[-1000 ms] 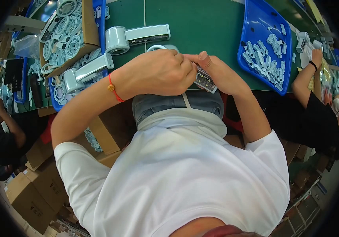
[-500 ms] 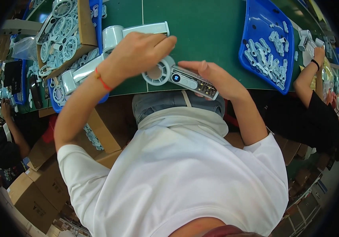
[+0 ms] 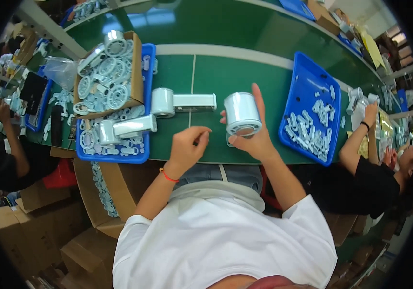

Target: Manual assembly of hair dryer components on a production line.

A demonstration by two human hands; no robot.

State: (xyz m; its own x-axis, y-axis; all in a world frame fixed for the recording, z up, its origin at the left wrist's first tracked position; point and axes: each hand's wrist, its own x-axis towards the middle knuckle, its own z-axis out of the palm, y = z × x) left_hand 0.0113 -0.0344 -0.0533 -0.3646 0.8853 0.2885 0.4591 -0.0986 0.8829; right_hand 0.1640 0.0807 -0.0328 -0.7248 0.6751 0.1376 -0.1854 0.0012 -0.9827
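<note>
My right hand (image 3: pixel 259 139) grips a pale blue handheld fan (image 3: pixel 242 108), its round, glossy head up and its grille ring at the near side. Most of the fan's handle is hidden behind the head and my fingers. Left of it, my left hand (image 3: pixel 187 148) hovers over the table's near edge, fingers curled in; whether something small is in them does not show. Beyond my left hand, another fan (image 3: pixel 194 102) lies on the green table (image 3: pixel 221 77). A third fan (image 3: pixel 132 126) rests on the parts in the left blue tray (image 3: pixel 115 158).
A cardboard box (image 3: pixel 139 72) heaped with pale blue fan parts stands in the left tray. At right, a tilted blue tray (image 3: pixel 307 67) holds many small pale blue pieces. A co-worker's arm (image 3: pixel 356 144) is at the far right, and another person sits at the left.
My right hand has turned the fan, so its circuit board and lit display no longer show. My left hand has come off the fan's head and drawn back. The view has shifted.
</note>
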